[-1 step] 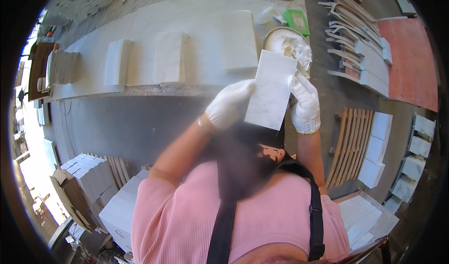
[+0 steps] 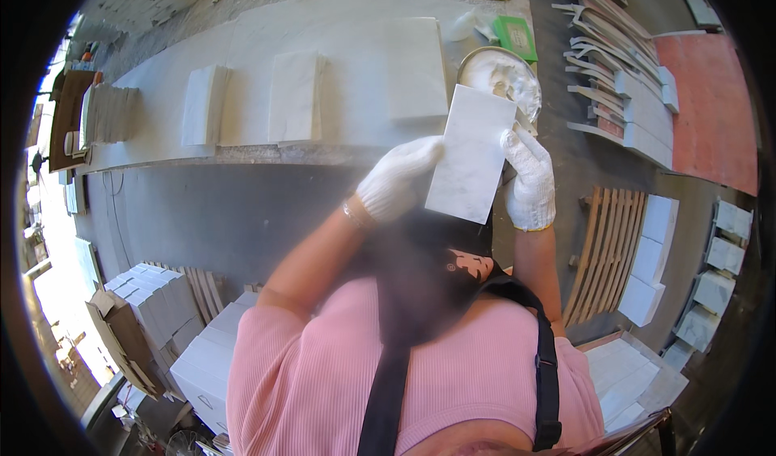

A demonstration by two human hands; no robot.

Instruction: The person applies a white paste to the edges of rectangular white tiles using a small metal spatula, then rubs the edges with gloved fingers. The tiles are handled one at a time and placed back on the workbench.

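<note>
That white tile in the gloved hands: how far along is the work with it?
Done, it seems: several white slabs lie set out on the long bench. In hand: the left hand and the right hand hold one white tile up, beside a bowl of white paste. Left: stacks of tiles wait at the bench end, and more on the floor.

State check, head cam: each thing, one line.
left hand: gloved, gripping tile's left edge
right hand: gloved, gripping tile's right edge
white marble tile: held up off the bench, tilted
bowl: open, filled with white paste
tile stacks: lying flat on bench
</note>
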